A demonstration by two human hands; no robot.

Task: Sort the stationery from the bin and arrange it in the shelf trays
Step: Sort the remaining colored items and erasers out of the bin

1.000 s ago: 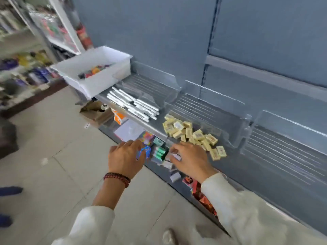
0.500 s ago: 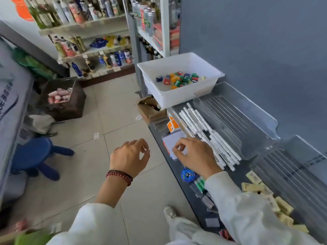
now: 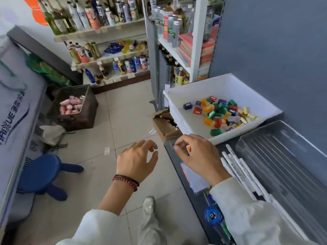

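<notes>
Reaching for the bin (image 3: 178, 103) | up-right of our right hand (image 3: 198, 157), nearer, grip curled, hold unclear | left hand (image 3: 137, 160) loose, empty.

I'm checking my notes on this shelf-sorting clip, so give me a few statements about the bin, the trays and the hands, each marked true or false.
1. The white bin holds small coloured blocks. True.
2. The clear tray beside the bin is full of pens. False: it looks empty; the white pens lie on the shelf in front of it.
3. The left hand hangs over the floor, holding nothing. True.
4. The right hand is inside the bin. False: it is over the shelf edge, near an orange item.
5. A blue stool stands on the floor. True.
</notes>
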